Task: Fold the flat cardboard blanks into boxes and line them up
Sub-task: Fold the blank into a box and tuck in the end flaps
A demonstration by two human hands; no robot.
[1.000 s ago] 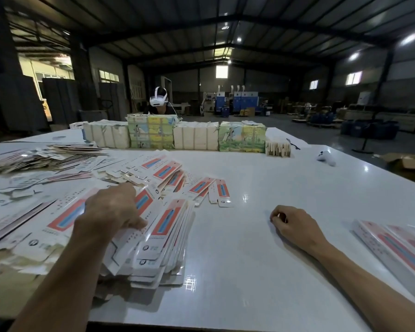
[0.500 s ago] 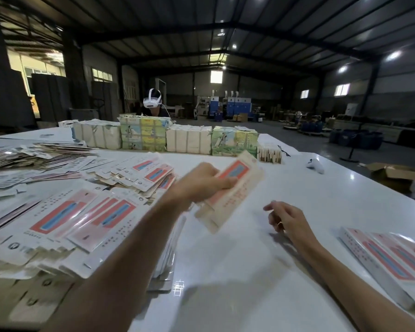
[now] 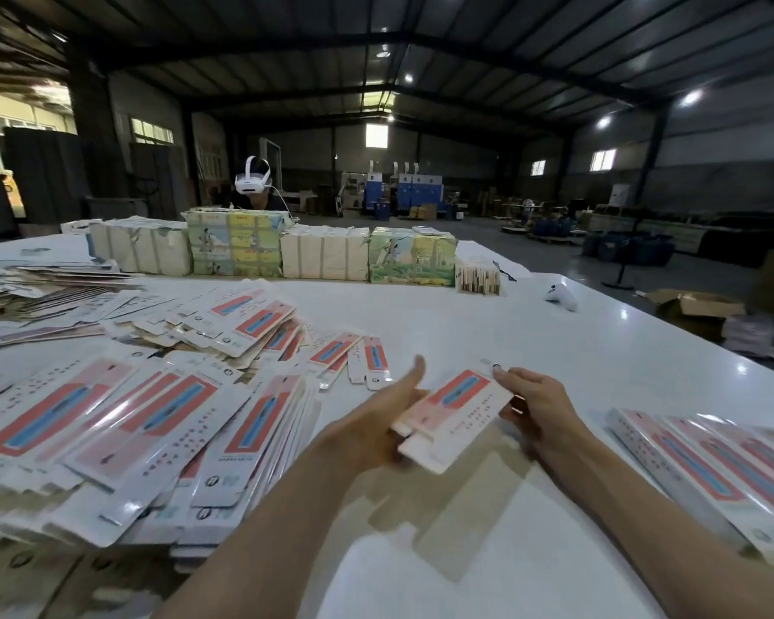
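While both hands are meeting over white table (image 3: 555, 341), flat blank (image 3: 459, 413) is hanging between them, just above surface at 6 o'clock. Left hand (image 3: 376, 422) is supporting near end from beneath, thumb raised; fingers hidden, so cannot tell curl. Right hand (image 3: 537, 408) is pinching far edge, likely readying to pop it open. Loose blank pile (image 3: 130, 440) is lying at 9 o'clock, within reach; folded boxes (image 3: 711, 466) are lining up at 3 o'clock.

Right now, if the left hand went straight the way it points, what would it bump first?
Probably the right hand, which grips the other end of the cardboard blank that the left hand carries. Depth is hard to judge.
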